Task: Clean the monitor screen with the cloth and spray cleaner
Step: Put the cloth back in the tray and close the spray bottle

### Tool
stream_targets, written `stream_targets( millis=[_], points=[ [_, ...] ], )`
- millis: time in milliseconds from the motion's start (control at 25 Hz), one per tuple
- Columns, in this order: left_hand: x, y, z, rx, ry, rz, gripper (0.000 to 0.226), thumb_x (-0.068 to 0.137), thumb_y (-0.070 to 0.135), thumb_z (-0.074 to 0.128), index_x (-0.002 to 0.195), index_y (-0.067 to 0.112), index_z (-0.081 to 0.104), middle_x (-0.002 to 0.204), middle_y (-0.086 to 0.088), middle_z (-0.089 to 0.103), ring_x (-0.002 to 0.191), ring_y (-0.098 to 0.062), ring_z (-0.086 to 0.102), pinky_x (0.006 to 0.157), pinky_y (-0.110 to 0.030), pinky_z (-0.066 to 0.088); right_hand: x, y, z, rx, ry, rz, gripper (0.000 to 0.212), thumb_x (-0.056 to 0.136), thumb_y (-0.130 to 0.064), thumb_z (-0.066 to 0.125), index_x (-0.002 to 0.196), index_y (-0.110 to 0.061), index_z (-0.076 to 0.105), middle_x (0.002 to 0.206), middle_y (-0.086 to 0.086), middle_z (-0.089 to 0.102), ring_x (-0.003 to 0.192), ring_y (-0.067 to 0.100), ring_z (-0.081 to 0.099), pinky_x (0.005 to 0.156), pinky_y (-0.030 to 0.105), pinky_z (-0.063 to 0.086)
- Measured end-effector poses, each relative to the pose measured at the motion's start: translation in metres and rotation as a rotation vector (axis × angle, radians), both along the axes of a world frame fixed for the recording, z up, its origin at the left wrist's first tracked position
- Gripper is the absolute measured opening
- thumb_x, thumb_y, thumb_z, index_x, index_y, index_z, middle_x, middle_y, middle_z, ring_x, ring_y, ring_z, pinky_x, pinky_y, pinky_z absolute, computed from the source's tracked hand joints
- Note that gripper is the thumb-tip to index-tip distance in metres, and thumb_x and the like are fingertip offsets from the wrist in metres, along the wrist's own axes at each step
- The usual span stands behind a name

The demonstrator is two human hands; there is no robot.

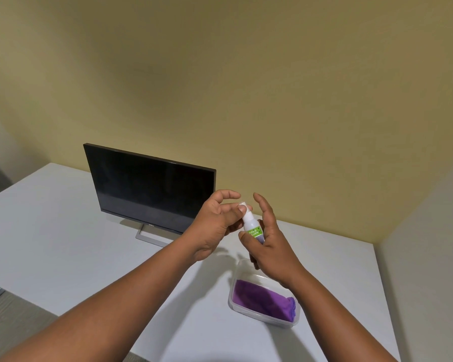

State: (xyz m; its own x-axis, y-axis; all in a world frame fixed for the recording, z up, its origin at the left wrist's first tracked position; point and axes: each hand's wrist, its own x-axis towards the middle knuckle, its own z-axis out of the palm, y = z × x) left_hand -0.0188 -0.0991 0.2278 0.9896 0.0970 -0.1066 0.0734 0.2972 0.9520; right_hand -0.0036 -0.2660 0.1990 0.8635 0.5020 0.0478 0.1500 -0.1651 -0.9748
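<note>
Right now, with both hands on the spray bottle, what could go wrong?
1. The left hand pinches the cap of the small white spray bottle with a green label; the right hand grips it loosely, so it could slip.
2. It hangs above the clear plastic tray holding the purple cloth; drips may soak it.

Bare table [63, 231] fronts the monitor [152, 186]; tray [267, 318] right.
</note>
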Motion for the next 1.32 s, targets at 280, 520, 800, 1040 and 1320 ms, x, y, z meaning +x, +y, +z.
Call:
stream_targets(
  millis=[280, 520, 800, 1040, 1320],
  points=[
    [0.000, -0.003, -0.003, 0.041, 0.048, -0.090, 0.030, 0.097, 0.002, 0.067, 0.125, 0.010, 0.058, 0.096, -0.015, 0.075, 0.080, -0.021, 0.069, 0.079, -0.031, 0.055, -0.004, 0.004, 0.003, -0.002, -0.013, 0.030, 0.073, 0.093, -0.015, 0.060, 0.143, -0.062, 0.036, 0.084, 0.023, 0.064, 0.049, 0.027, 0.055, 0.051, 0.042, 0.056],
    [0.002, -0.006, -0.001, 0.041, 0.080, -0.100, 0.033, 0.096, 0.002, 0.068, 0.127, 0.005, 0.058, 0.095, -0.018, 0.073, 0.072, -0.022, 0.060, 0.070, -0.029, 0.052, -0.004, 0.003, 0.001, 0.053, 0.030, 0.007, 0.066, 0.094, -0.019, 0.064, 0.142, -0.057, 0.040, 0.088, 0.013, 0.066, 0.050, 0.024, 0.054, 0.049, 0.035, 0.052],
    [0.004, -0.007, 0.000, 0.029, 0.086, -0.138, 0.034, 0.096, 0.000, 0.068, 0.128, 0.003, 0.057, 0.095, -0.020, 0.070, 0.078, -0.022, 0.066, 0.073, -0.027, 0.056, -0.002, 0.000, -0.002, 0.030, 0.001, 0.018, 0.068, 0.094, -0.020, 0.066, 0.143, -0.057, 0.039, 0.082, -0.008, 0.066, 0.052, 0.021, 0.052, 0.052, 0.032, 0.049],
    [0.005, -0.010, 0.000, 0.034, 0.088, -0.131, 0.034, 0.096, 0.000, 0.067, 0.128, 0.004, 0.057, 0.090, -0.017, 0.071, 0.076, -0.022, 0.066, 0.070, -0.025, 0.055, 0.001, -0.001, -0.007, 0.009, -0.038, -0.020, 0.059, 0.093, -0.021, 0.064, 0.138, -0.052, 0.041, 0.076, -0.014, 0.063, 0.049, 0.014, 0.050, 0.052, 0.031, 0.046],
    [0.006, -0.013, -0.007, 0.052, 0.098, -0.143, 0.033, 0.097, 0.004, 0.068, 0.128, 0.007, 0.058, 0.094, -0.022, 0.070, 0.088, -0.032, 0.058, 0.076, -0.032, 0.051, 0.002, -0.003, -0.011, 0.048, 0.020, -0.019, 0.059, 0.094, -0.015, 0.061, 0.138, -0.050, 0.043, 0.080, -0.005, 0.064, 0.048, 0.019, 0.052, 0.048, 0.031, 0.047]
  ],
)
